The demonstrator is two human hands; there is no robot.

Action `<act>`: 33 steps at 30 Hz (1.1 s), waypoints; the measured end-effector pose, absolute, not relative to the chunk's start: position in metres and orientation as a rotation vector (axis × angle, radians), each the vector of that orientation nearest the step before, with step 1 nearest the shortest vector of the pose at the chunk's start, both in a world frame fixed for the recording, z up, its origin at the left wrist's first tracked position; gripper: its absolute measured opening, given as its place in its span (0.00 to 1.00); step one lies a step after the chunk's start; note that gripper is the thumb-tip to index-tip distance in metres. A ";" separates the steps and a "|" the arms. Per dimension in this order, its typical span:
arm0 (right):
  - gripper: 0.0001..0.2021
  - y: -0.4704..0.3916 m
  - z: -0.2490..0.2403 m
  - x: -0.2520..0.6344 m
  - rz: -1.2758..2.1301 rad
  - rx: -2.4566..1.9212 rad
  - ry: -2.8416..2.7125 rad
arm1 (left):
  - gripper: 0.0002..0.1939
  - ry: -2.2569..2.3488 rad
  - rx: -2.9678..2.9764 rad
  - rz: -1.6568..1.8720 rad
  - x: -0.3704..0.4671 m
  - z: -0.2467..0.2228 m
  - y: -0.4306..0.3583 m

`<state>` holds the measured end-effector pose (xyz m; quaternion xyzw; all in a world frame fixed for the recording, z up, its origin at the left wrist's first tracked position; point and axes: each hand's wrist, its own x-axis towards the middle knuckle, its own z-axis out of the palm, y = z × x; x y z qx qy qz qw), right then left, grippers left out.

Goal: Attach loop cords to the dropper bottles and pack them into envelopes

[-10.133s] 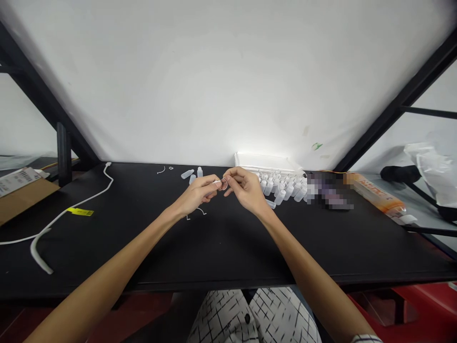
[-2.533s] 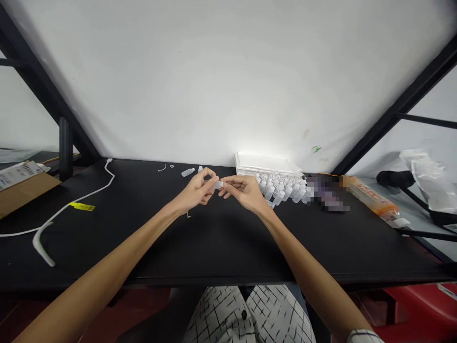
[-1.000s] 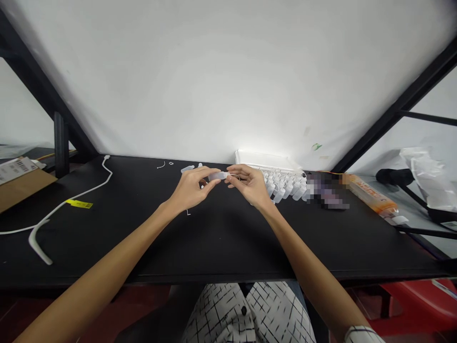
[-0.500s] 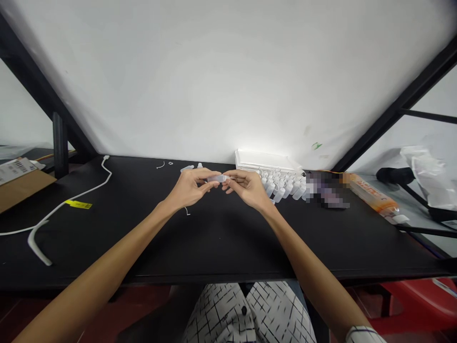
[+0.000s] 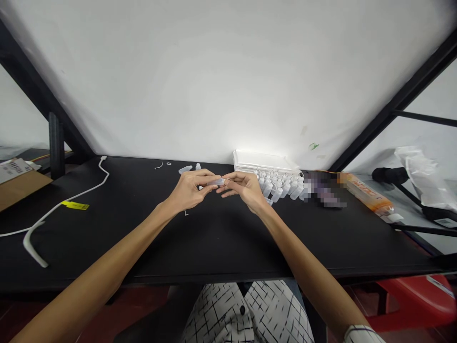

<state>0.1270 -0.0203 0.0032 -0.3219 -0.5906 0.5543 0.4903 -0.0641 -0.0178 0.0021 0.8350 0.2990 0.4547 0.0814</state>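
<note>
Above the black table, my left hand [image 5: 193, 188] pinches a small translucent plastic bottle [image 5: 217, 182] that lies sideways between thumb and fingers. My right hand [image 5: 244, 188] closes on the bottle's right end, where the cap would be; the fingertips partly hide that end. Both hands meet at the bottle. Just beyond my left hand, one clear bottle [image 5: 185, 170] lies on its side and another small bottle [image 5: 198, 166] stands near it. To the right of my right hand, several similar bottles [image 5: 276, 192] are grouped together on the table.
A stack of white sheets or trays [image 5: 266, 161] sits against the wall behind the bottles. A white cable [image 5: 76, 195] with a yellow tag [image 5: 75, 205] runs along the left. An orange-labelled clear package [image 5: 369, 196] lies at the right, and a cardboard box [image 5: 21, 183] at the far left.
My right hand has come slightly closer to my left, covering the bottle's right end more. The bottle stays held between both hands. The whole view has shifted a little.
</note>
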 end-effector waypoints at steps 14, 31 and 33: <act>0.09 -0.022 0.008 0.128 1.552 -0.771 -1.263 | 0.11 0.802 2.624 1.441 -0.063 0.001 -0.019; 0.12 -0.015 -0.002 0.129 1.046 -0.779 -1.565 | 0.16 1.095 2.146 1.253 -0.058 -0.002 -0.020; 0.14 -0.016 -0.001 0.129 1.063 -0.811 -1.573 | 0.15 1.114 2.185 1.249 -0.057 -0.001 -0.021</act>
